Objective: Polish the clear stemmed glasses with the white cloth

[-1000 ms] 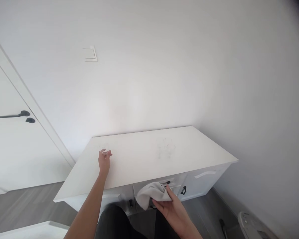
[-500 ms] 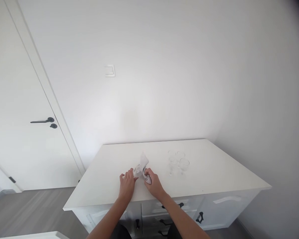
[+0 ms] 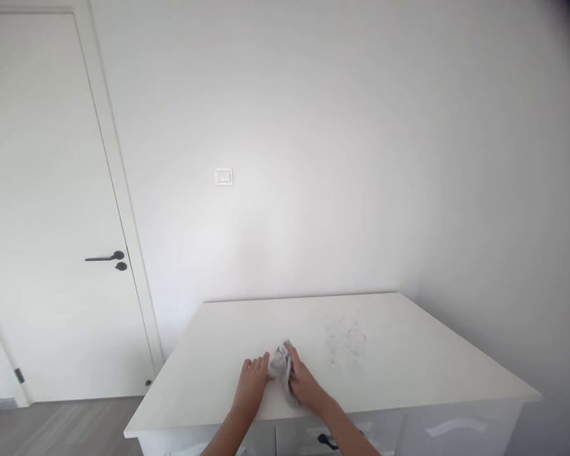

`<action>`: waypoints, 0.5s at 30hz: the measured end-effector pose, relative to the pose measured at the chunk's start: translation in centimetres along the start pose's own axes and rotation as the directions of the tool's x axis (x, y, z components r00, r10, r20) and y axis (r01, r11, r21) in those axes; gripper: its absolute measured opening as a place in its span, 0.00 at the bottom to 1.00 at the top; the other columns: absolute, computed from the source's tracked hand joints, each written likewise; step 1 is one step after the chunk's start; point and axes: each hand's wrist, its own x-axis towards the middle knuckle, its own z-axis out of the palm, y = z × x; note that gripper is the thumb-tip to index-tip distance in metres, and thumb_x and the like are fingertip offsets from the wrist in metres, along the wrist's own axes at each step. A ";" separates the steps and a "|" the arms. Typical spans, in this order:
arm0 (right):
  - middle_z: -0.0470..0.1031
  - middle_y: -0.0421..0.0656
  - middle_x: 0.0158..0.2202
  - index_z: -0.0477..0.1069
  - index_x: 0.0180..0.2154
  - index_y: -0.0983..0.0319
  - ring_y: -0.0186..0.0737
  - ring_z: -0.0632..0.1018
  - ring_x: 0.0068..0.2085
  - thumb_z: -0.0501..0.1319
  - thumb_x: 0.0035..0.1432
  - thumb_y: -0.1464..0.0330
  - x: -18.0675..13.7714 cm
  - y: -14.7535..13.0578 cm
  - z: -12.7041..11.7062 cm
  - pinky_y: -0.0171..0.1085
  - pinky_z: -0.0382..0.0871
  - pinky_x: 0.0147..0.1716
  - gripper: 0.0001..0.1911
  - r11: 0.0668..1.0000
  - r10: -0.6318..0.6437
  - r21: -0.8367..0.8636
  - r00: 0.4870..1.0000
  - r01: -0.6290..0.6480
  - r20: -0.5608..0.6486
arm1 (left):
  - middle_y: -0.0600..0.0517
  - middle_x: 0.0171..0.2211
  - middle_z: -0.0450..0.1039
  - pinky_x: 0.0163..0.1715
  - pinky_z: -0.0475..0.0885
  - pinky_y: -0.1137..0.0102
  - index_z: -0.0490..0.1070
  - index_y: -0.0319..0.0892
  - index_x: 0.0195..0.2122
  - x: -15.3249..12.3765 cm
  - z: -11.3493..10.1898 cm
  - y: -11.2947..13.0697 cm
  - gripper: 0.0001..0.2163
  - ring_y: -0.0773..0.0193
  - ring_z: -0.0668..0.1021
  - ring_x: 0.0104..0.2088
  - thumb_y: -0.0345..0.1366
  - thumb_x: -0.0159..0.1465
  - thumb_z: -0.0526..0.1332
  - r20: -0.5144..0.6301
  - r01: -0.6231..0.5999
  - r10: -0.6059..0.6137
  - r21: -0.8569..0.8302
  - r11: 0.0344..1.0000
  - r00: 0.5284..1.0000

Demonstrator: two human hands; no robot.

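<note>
A crumpled pale grey cloth (image 3: 281,362) is between my two hands, just above the near middle of the white cabinet top. My right hand (image 3: 304,383) is closed on the cloth from the right, and a fold hangs below its fingers. My left hand (image 3: 253,383) is closed at the cloth's left side, back of the hand up. It seems to grip a clear glass that the fingers and cloth mostly hide. To the right, several clear stemmed glasses (image 3: 356,342) stand close together, their outlines faint against the white surface.
The white cabinet top (image 3: 437,361) ends at a plain wall behind, with drawers and a dark handle (image 3: 327,441) below its front edge. At left is a white door (image 3: 42,190) with a dark lever handle (image 3: 105,257). A light switch (image 3: 223,177) is on the wall.
The view has tilted up, so everything sits lower in the picture. My right hand has shifted and pressed the cloth closer around the left hand's side; the cloth's raised corner has folded down.
</note>
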 end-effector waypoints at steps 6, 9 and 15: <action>0.60 0.46 0.71 0.45 0.73 0.49 0.52 0.60 0.71 0.54 0.52 0.82 -0.9 0.7 0.8 0.58 0.50 0.69 0.50 0.927 -0.096 -0.348 0.987 0.137 0.131 | 0.48 0.47 0.80 0.53 0.65 0.58 0.66 0.43 0.62 0.3 -0.1 -0.5 0.23 0.55 0.80 0.49 0.26 0.65 0.62 0.099 0.008 0.004 -0.128 0.992 0.995; 0.63 0.42 0.70 0.45 0.73 0.47 0.52 0.62 0.70 0.52 0.52 0.82 -0.9 0.2 0.7 0.58 0.48 0.70 0.50 0.874 -0.168 -0.422 0.964 0.243 0.207 | 0.47 0.49 0.79 0.53 0.64 0.58 0.65 0.43 0.62 0.4 -0.8 -0.3 0.23 0.54 0.79 0.51 0.25 0.65 0.62 0.112 0.031 -0.012 -0.173 0.984 0.994; 0.65 0.44 0.69 0.56 0.70 0.51 0.50 0.65 0.68 0.52 0.50 0.82 -0.4 1.3 0.3 0.55 0.53 0.68 0.47 0.933 -0.135 -0.313 0.979 0.178 0.155 | 0.50 0.44 0.81 0.61 0.55 0.49 0.69 0.47 0.57 0.3 -2.2 0.1 0.21 0.54 0.79 0.49 0.25 0.64 0.62 0.115 0.041 -0.017 -0.213 0.976 0.993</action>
